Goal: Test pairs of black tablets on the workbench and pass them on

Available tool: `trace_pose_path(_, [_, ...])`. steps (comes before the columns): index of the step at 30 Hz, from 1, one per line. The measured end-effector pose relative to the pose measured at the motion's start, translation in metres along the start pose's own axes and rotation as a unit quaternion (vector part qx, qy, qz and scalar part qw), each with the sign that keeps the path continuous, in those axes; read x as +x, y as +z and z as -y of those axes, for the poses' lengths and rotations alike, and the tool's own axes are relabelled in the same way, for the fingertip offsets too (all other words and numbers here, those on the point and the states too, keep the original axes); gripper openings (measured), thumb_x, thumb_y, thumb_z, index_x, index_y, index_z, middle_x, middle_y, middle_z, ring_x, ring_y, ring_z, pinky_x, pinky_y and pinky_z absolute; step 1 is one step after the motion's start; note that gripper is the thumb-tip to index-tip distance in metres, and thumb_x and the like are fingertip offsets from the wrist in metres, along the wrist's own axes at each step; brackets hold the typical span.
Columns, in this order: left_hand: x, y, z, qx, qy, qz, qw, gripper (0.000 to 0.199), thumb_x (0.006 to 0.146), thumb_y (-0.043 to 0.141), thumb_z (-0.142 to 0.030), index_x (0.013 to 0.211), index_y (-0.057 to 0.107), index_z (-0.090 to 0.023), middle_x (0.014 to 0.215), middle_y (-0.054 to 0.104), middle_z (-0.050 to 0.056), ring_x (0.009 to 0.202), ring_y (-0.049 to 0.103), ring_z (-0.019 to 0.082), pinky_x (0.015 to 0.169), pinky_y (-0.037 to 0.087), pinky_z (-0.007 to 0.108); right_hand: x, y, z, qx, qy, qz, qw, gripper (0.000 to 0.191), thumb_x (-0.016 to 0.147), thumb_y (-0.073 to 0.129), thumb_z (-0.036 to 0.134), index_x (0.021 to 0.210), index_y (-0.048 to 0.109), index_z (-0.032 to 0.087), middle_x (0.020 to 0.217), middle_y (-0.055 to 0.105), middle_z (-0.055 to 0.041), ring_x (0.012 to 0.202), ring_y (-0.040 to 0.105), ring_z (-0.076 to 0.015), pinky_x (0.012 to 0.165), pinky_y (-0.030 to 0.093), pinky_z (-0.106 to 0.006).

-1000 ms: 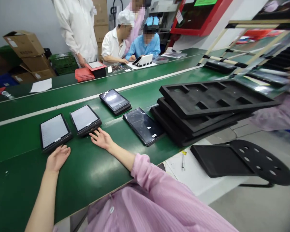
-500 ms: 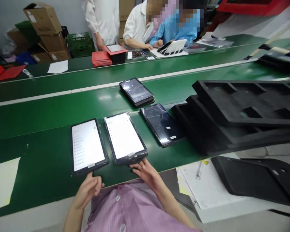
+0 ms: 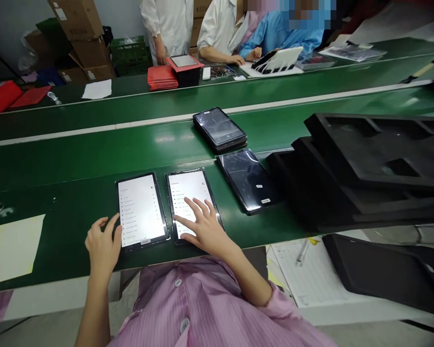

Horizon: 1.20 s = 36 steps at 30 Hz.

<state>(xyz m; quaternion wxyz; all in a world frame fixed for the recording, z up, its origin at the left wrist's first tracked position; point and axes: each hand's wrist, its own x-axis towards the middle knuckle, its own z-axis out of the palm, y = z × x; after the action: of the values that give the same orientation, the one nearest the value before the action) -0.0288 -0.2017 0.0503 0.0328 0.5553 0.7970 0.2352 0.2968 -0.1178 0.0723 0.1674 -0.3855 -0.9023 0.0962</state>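
- The right hand [image 3: 201,226] lies spread, palm down, on the right lit tablet [image 3: 191,200], fingers [image 3: 194,208] open and pressing on its white screen; it grips nothing.
- The left hand [image 3: 103,243] rests at the near left corner of the left lit tablet [image 3: 141,209], fingers loosely curled and thumb against the tablet's edge. From here I cannot quite tell whether it pinches the frame or only touches it.
- Both lit tablets lie flat side by side, just apart, near the front edge of the green bench [image 3: 58,193].
- A dark tablet [image 3: 248,178] lies just right of them, screen off, tilted a little.
- Farther back, by the white stripe, sits a short stack of dark tablets [image 3: 220,127].
- At the right end of the bench black foam trays [image 3: 369,164] are piled unevenly.
- A pale sheet of paper [image 3: 12,248] lies at the front left edge.
- Across the far bench stands a stack of red cases [image 3: 162,77], with other people in white and blue coats working behind it.
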Motion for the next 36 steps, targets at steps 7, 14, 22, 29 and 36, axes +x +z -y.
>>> trace_pose_path(7, [-0.019,0.019,-0.009,-0.021,0.063,0.024,0.998,0.058,0.096,0.037,-0.064,0.135,0.064,-0.03,0.15,0.027,0.015,0.133,0.035,0.042,0.11,0.024,0.067,-0.016,0.008,-0.017,-0.03,0.058,-0.047,0.997,0.029,0.095,0.058,0.046,0.117,0.072,0.033,0.157,0.036,-0.0126,0.141,0.031,-0.0395,0.112,0.02,-0.071])
trace_pose_path(14, [0.033,0.044,0.03,-0.417,-0.084,-0.009,0.905,0.077,0.093,0.028,-0.074,0.156,0.03,-0.028,0.15,0.041,0.014,0.136,0.044,0.031,0.116,0.028,0.05,-0.043,0.006,-0.03,-0.039,0.076,-0.109,0.99,0.03,0.098,0.052,0.035,0.12,0.068,0.024,0.145,0.046,-0.0149,0.133,0.041,-0.0334,0.114,0.029,-0.061])
trace_pose_path(22, [0.046,0.06,0.043,-0.491,-0.075,-0.008,0.868,0.079,0.078,0.063,-0.044,0.148,0.03,-0.027,0.144,0.054,0.013,0.132,0.05,0.029,0.111,0.034,0.047,-0.034,0.018,-0.007,-0.029,0.092,-0.065,0.993,0.034,0.097,0.055,0.039,0.128,0.065,0.032,0.16,0.024,-0.0121,0.14,0.03,-0.0387,0.114,0.02,-0.069])
trace_pose_path(29, [0.041,0.056,0.039,-0.424,-0.039,0.025,0.905,0.085,0.078,0.063,-0.046,0.149,0.02,-0.027,0.149,0.045,0.017,0.137,0.045,0.032,0.113,0.031,0.052,-0.017,0.02,-0.006,-0.035,0.096,-0.021,0.995,0.048,0.094,0.059,0.042,0.141,0.054,0.036,0.165,0.019,-0.0094,0.144,0.023,-0.0416,0.114,0.014,-0.073])
trace_pose_path(36, [0.037,0.053,0.03,-0.365,-0.012,0.033,0.93,0.086,0.082,0.065,-0.049,0.15,0.018,-0.024,0.153,0.037,0.02,0.14,0.04,0.034,0.114,0.028,0.055,-0.021,0.02,-0.009,-0.05,0.107,-0.022,0.993,0.045,0.095,0.057,0.044,0.139,0.054,0.04,0.163,0.019,-0.0084,0.143,0.024,-0.0422,0.111,0.01,-0.076])
